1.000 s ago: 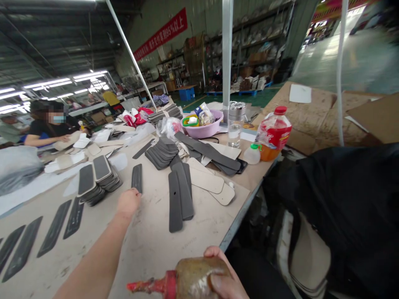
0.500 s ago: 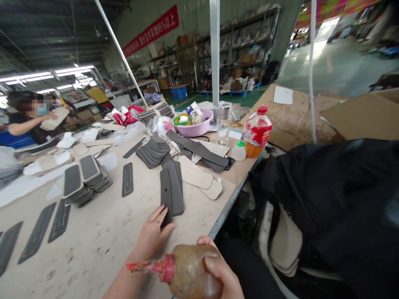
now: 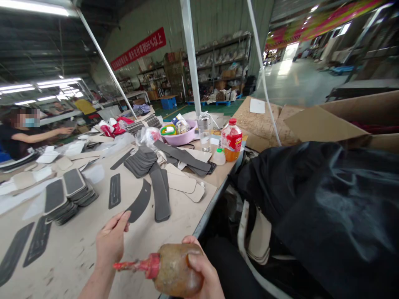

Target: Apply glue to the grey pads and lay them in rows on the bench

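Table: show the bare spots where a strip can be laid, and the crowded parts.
Bare: the table between the left hand, which pinches a curved strip, and the flat strips at left; also between the long strips and the edge. Crowded: round the pink bowl and piles. Right hand grips a glue bottle.

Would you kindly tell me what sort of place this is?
Probably a factory workshop: stacks of cut dark pieces on a long worktable, with storage shelving behind.
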### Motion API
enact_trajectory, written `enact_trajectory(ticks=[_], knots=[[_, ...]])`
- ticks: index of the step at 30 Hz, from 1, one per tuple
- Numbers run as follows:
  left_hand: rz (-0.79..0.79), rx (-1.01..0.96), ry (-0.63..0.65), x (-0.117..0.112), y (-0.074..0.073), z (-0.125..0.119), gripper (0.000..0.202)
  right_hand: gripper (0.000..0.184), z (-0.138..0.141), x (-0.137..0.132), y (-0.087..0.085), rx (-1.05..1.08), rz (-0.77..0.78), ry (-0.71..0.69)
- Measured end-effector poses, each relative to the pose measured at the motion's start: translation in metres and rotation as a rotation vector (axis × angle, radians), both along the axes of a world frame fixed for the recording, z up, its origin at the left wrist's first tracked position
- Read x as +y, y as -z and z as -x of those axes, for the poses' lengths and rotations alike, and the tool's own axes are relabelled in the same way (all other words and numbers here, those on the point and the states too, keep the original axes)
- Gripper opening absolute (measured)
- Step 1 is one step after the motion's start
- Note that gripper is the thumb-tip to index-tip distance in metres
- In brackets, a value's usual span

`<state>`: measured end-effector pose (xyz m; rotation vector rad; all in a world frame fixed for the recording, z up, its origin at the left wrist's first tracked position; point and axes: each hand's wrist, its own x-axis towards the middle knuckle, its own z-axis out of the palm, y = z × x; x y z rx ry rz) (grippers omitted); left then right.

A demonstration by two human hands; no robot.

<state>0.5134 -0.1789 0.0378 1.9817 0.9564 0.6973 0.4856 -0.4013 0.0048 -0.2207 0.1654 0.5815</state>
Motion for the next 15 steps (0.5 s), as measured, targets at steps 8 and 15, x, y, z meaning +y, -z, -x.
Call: enact_trajectory(ticks=[8,15], knots=[[0.288,-0.260,0.357,-0.045,-0.016,-0.059,0.042,0.035,-0.006,-0.010,-0.012,0.031,-0.058,0.041],[0.485,-0.106,0.572,-0.103,0.020,-0.106,0.042,0.041,-0.011,-0.016,-0.014,0.048,-0.035,0.013]])
